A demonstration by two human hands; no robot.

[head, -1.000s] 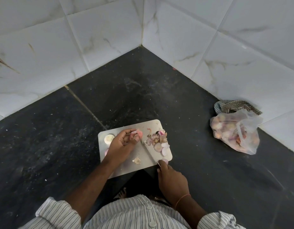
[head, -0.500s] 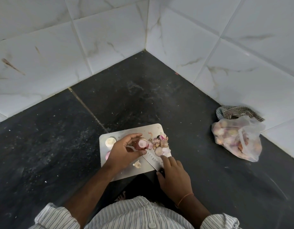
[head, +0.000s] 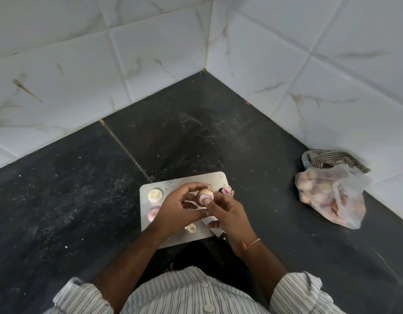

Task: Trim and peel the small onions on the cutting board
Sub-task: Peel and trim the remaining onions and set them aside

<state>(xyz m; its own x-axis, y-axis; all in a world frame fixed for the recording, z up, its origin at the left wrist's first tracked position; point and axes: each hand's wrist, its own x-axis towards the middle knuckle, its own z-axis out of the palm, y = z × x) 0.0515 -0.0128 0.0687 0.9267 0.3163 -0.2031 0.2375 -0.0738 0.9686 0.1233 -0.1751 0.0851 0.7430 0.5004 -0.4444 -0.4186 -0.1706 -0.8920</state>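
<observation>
A grey cutting board (head: pixel 182 180) lies on the dark floor. Just above the board, my left hand (head: pixel 178 209) grips a small onion (head: pixel 204 193) with a pink cut face. My right hand (head: pixel 227 214) meets it from the right, its thumb and forefinger pinching at that cut face. A knife (head: pixel 215 228) shows partly under my right hand; I cannot tell whether the lower fingers hold it. A peeled white onion (head: pixel 154 194) and a pink onion (head: pixel 152 213) sit at the board's left. A root trimming (head: pixel 191 227) lies near the front edge.
Loose pink peels (head: pixel 226 190) are piled at the board's right side. A clear plastic bag of onions (head: pixel 329 196) sits on the floor to the right, with a checked cloth (head: pixel 327 159) behind it against the white tiled wall. Walls meet in a corner ahead.
My right hand has come up from the knife at the board's front edge to the onion in my left hand. The onion is now lifted between both hands.
</observation>
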